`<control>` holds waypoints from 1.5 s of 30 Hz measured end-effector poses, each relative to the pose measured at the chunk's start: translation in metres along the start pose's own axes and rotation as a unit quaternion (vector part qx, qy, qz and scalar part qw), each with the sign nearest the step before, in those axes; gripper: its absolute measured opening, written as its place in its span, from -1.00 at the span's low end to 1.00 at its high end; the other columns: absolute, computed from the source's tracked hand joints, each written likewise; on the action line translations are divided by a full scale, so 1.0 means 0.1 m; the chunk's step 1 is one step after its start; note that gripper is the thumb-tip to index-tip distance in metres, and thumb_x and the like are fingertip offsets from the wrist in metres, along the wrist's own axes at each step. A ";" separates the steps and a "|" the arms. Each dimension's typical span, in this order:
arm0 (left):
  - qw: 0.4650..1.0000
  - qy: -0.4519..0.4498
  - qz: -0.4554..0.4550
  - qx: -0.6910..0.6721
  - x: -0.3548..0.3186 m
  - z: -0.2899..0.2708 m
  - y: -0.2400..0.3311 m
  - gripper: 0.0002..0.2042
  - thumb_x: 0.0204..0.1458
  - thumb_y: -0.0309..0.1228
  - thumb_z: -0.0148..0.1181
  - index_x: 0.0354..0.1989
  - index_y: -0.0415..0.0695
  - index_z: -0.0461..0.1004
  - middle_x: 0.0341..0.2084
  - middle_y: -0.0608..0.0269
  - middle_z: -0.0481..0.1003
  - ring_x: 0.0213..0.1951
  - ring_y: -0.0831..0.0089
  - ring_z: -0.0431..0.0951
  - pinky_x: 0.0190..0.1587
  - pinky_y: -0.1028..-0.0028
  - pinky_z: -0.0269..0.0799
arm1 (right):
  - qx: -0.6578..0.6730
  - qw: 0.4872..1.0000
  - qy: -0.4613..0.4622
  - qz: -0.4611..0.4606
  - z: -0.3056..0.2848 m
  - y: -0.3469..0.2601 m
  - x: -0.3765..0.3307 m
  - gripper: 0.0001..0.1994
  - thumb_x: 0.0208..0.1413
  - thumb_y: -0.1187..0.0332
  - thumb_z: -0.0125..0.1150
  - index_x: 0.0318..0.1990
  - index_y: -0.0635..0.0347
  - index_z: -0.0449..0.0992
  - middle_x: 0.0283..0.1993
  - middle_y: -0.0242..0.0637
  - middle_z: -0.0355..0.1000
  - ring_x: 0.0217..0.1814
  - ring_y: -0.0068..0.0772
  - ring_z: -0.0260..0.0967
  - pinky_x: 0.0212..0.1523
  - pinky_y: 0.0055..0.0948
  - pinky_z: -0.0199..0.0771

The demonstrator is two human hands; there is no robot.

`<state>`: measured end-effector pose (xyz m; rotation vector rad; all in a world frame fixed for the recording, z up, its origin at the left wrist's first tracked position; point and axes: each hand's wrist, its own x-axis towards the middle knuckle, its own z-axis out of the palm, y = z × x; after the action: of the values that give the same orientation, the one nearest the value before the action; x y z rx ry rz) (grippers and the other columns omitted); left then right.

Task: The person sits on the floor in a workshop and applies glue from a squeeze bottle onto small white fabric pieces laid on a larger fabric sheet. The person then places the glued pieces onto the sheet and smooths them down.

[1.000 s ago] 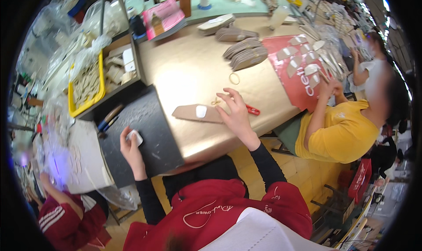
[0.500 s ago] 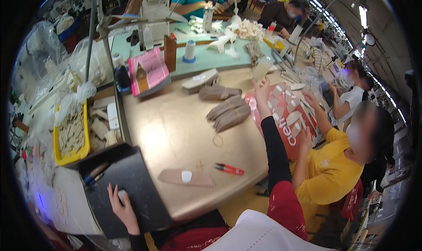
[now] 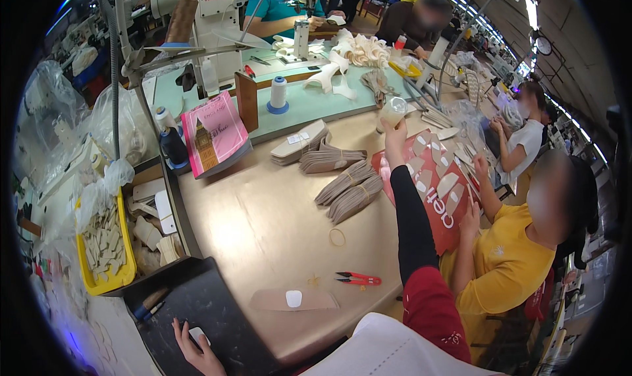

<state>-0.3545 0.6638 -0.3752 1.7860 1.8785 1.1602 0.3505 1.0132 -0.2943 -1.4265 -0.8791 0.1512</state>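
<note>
translucent bottle [image 3: 393, 110], toward the far right of the counter [image 3: 250, 225], beside a red sheet [image 3: 446, 236]; fingers of the right hand [image 3: 395, 138] meet its near side, their degree of closure not discernible. a small white piece [image 3: 200, 337] lies between thumb and fingers of the left hand [image 3: 199, 355], narrowly closed on it over the black mat [image 3: 224, 303]. a brown strip [image 3: 270, 300] lies nearby.

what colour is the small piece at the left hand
The small piece is white, best seen in the head view.
</note>
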 end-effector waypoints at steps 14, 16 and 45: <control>0.877 -0.243 -0.105 -0.401 0.20 0.53 2.17 -0.58 0.23 -0.66 -0.06 0.29 -0.37 0.28 0.13 -0.03 0.47 0.23 0.29 0.43 0.27 0.41 0.29 | 0.490 0.816 -0.230 0.202 -0.94 -2.06 -3.01 -0.28 0.07 0.25 0.22 0.40 0.09 0.12 0.46 -0.02 0.07 0.49 0.04 0.06 0.34 0.09 0.31; 0.834 -0.277 -0.074 -0.472 0.17 0.70 2.38 -0.54 0.25 -0.64 0.00 0.35 -0.33 0.21 0.23 -0.03 0.38 0.28 0.26 0.37 0.30 0.40 0.27 | 0.492 0.807 -0.236 0.224 -1.05 -2.15 -3.38 -0.25 0.03 0.34 0.25 0.41 0.05 0.08 0.43 0.06 0.09 0.51 0.10 0.02 0.39 0.07 0.23; 0.943 -0.138 0.038 -0.302 -0.28 0.49 2.62 -0.87 0.10 -0.62 0.23 -0.20 -0.36 0.62 -0.39 0.10 0.67 -0.30 0.48 0.69 -0.24 0.55 0.57 | 0.415 0.840 -0.206 0.282 -1.43 -2.42 -4.31 -0.25 0.16 -0.05 0.26 0.40 0.02 0.09 0.37 0.05 0.20 0.38 -0.08 0.24 0.20 -0.10 0.47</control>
<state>-0.1336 0.6285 -0.2269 1.5688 1.1367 1.2569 0.0430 0.6029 -0.2504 -0.7747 -0.5712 1.1832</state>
